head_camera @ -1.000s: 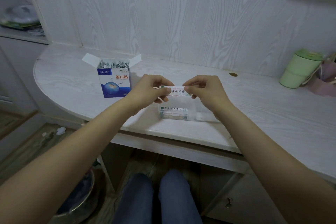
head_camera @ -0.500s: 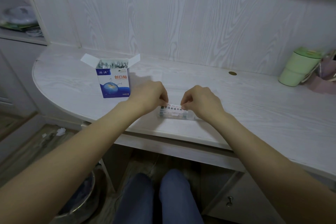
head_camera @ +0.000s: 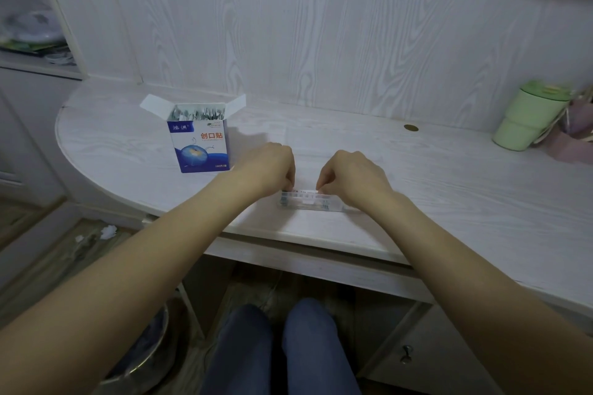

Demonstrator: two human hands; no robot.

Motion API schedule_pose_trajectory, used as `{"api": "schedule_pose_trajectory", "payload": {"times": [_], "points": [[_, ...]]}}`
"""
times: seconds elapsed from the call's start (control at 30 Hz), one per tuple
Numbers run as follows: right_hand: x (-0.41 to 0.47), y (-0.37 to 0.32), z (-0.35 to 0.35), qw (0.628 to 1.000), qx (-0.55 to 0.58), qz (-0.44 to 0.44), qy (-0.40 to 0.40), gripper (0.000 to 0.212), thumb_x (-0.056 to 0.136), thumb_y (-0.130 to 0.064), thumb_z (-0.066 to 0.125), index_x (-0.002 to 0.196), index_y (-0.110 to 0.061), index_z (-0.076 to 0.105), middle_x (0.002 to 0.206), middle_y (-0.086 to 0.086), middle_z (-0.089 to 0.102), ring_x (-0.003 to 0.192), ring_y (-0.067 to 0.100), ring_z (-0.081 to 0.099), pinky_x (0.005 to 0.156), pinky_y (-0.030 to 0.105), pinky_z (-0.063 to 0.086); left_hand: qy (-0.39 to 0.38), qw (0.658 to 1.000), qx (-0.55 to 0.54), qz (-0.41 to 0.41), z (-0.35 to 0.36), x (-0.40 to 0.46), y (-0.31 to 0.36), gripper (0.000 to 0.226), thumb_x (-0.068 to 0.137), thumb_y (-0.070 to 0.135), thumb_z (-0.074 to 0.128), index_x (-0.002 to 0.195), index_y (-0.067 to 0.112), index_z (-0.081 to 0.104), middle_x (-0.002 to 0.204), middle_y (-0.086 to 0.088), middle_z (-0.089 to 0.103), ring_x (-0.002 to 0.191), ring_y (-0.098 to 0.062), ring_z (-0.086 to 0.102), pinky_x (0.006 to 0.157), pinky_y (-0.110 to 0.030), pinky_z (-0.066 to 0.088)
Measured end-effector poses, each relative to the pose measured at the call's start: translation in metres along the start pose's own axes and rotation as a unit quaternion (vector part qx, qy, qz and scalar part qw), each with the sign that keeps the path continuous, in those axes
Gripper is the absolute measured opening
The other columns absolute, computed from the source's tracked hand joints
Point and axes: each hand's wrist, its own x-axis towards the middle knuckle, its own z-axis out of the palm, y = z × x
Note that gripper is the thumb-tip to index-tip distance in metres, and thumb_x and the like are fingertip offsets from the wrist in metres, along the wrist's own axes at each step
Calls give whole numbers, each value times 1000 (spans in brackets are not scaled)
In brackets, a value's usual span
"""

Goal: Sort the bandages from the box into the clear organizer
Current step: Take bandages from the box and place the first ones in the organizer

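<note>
A blue and white bandage box stands open on the left of the desk, with several wrapped bandages showing at its top. Near the desk's front edge lies the clear organizer, with bandages inside it. My left hand and my right hand are both down at the organizer, fingers curled, each pinching one end of a white bandage strip at the organizer's top. The fingertips are mostly hidden behind the knuckles.
A green cup and pink items stand at the desk's far right. A round brass-coloured cap sits in the desktop near the back wall. A shelf with clutter is at the left. My knees are under the desk.
Both hands have come down from above the desk, carrying the bandage strip between them, and now hold it at the organizer's top.
</note>
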Motion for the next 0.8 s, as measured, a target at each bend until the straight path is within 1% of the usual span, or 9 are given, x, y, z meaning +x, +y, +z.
{"api": "schedule_pose_trajectory", "payload": {"times": [0.07, 0.27, 0.47, 0.53, 0.6, 0.63, 0.7, 0.8], "points": [[1, -1, 1, 1000, -2, 1, 5, 14, 82, -12, 65, 85, -23, 73, 90, -2, 71, 83, 17, 62, 63, 27, 44, -6, 1000, 1, 0, 0, 1, 0, 14, 87, 13, 65, 98, 14, 74, 103, -7, 68, 92, -23, 63, 83, -36, 53], [3, -3, 0, 1000, -18, 0, -8, 14, 82, -12, 65, 85, -23, 72, 92, -1, 71, 86, 19, 64, 65, 28, 48, -13, 1000, 2, -4, 1, 3, -1, 15, 88, 14, 64, 99, 14, 74, 104, -7, 67, 93, -23, 63, 84, -36, 53], [2, -2, 0, 1000, -9, 1, -9, 13, 82, -13, 66, 86, -23, 74, 91, -2, 71, 86, 18, 63, 66, 28, 48, -15, 1000, -8, -2, 1, 3, -2, 15, 88, 13, 63, 100, 12, 73, 103, -6, 68, 92, -23, 63, 78, -31, 51], [2, -1, -1, 1000, 6, 1, -8, 11, 82, -14, 67, 85, -22, 74, 88, -3, 71, 83, 16, 63, 61, 26, 45, -13, 1000, -11, 6, 1, 2, -4, 15, 89, 13, 62, 100, 13, 73, 103, -5, 67, 92, -22, 62, 75, -29, 49], [1, 1, -3, 1000, 22, 3, -3, 8, 83, -19, 68, 85, -21, 75, 84, -3, 71, 77, 15, 61, 55, 23, 41, -11, 1000, -13, 25, -2, 0, -6, 16, 90, 15, 61, 101, 15, 72, 104, -2, 64, 93, -19, 59, 73, -26, 44], [0, 2, -4, 1000, 27, 3, 0, 7, 84, -22, 67, 85, -21, 75, 83, -3, 71, 76, 14, 61, 55, 23, 41, -9, 999, -14, 34, -5, -3, -7, 16, 90, 17, 61, 102, 16, 72, 103, 0, 61, 92, -16, 57, 73, -25, 42], [0, 1, -8, 999, 33, 3, 8, 10, 86, -26, 66, 89, -22, 74, 86, -3, 71, 80, 15, 63, 62, 26, 46, 2, 999, -26, 47, -12, -8, -10, 16, 91, 21, 61, 104, 19, 70, 99, 2, 54, 86, -12, 51, 75, -24, 40], [0, -5, -16, 998, 50, -7, 30, 14, 88, -31, 64, 92, -21, 72, 92, -4, 70, 88, 16, 63, 72, 32, 51, 52, 996, -60, 44, -24, -15, -18, 15, 91, 22, 62, 103, 22, 69, 98, 5, 48, 79, -9, 47, 76, -25, 41]]}}
